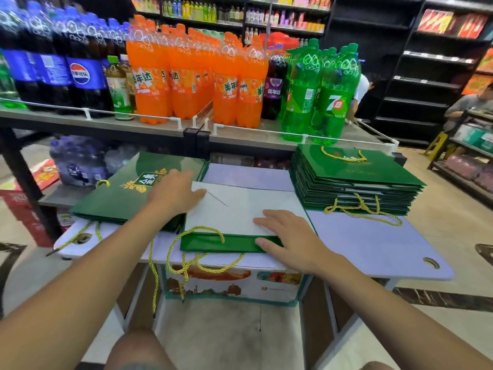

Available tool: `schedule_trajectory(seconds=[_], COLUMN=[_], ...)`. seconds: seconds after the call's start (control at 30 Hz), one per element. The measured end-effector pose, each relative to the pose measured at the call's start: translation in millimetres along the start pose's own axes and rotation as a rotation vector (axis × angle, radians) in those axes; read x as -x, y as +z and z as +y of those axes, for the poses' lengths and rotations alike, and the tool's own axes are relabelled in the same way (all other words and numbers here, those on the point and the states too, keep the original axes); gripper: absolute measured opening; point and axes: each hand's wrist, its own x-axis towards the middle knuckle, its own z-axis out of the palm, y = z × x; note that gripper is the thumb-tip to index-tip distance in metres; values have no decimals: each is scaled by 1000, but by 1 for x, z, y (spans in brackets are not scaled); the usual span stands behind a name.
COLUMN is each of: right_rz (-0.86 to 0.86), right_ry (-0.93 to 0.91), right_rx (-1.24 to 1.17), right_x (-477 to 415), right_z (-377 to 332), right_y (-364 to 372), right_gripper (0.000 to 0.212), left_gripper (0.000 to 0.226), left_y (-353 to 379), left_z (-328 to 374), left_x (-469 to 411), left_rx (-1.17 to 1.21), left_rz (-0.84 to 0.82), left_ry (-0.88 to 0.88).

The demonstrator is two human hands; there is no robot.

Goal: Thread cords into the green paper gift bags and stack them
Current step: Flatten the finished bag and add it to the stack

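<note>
While the left hand (174, 192) and right hand (292, 240) lie flat (fingers (269, 222) straight, holding nothing) on the bag (240, 209) lying sideways on the counter (373, 241), the finished stack (373, 177) sits rightward, nearer the right hand.

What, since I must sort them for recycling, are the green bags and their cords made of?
The green bags look like glossy coated paper: crisp flat folds, slight sheen; the middle bag shows a matte white surface. The cords look like twisted yellow textile rope, spiral strands visible; fibre unclear.
</note>
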Motion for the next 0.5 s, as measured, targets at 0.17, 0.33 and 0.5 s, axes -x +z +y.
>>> schedule_trajectory(seconds=[0.17,0.33,0.5], right_rz=[15,36,47], right_ry=[28,28,33], right_rx=[9,18,13], right_x=[-2,-3,-2], right_z=[5,9,8], right_y=[14,17,18], right_gripper=[67,63,67], left_gripper=[62,63,35], left_y=[-26,-37,-47], left_z=[7,-7,-23], left_x=[61,100,92], left_rx=[-120,-402,82], left_rz=[-19,-302,-489], left_ry=[94,79,129])
